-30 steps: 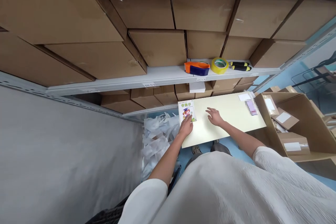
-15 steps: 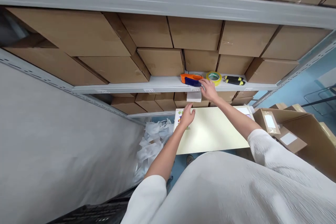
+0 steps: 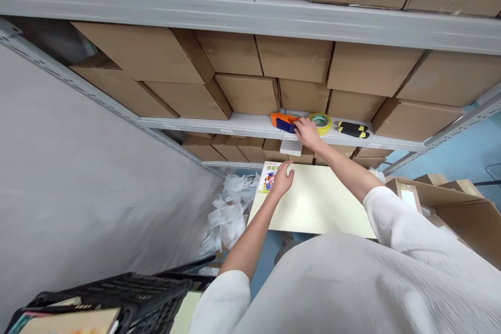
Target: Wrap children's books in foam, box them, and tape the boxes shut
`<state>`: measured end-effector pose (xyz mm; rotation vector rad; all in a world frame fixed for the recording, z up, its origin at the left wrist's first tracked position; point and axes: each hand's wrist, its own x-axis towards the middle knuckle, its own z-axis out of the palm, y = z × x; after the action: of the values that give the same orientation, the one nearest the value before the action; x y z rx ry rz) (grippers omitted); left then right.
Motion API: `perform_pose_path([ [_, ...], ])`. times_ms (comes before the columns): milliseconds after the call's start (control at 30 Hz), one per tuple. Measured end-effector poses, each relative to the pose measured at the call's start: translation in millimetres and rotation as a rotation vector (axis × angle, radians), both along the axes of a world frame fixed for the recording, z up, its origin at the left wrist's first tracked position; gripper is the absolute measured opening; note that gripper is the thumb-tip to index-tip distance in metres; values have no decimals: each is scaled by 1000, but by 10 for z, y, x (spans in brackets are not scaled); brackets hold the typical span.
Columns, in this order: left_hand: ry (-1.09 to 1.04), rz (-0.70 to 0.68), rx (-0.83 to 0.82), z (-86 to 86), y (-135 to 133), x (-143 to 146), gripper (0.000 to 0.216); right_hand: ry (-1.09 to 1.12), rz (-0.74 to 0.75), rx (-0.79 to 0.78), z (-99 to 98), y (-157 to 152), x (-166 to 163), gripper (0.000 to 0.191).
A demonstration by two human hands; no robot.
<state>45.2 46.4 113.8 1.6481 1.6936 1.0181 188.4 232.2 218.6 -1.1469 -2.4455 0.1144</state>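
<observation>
My right hand (image 3: 307, 132) reaches up to the white shelf (image 3: 250, 124) and its fingers close over the orange and blue tape dispenser (image 3: 282, 121). A yellow roll of tape (image 3: 321, 122) lies just right of that hand. My left hand (image 3: 282, 177) rests with loosely spread fingers on the pale table (image 3: 317, 203), touching the right edge of a small colourful booklet (image 3: 268, 176) at the table's far left corner.
Two black and yellow cutters (image 3: 352, 129) lie right of the tape roll. Cardboard boxes (image 3: 250, 94) fill the shelves. White plastic wrapping (image 3: 229, 209) is heaped on the floor at left. A black crate (image 3: 117, 297) is at bottom left, open cartons (image 3: 450, 203) at right.
My right hand lifted off the table to the shelf and closed over the tape dispenser. My left hand stayed by the booklet. The view swung left, bringing the black crate in.
</observation>
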Motion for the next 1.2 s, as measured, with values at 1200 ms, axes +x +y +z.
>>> perform_pose_path([
  [1200,-726,-255,-578,-713,-223,497,63,523,-506,-461,-1123,-2521,1141,44],
])
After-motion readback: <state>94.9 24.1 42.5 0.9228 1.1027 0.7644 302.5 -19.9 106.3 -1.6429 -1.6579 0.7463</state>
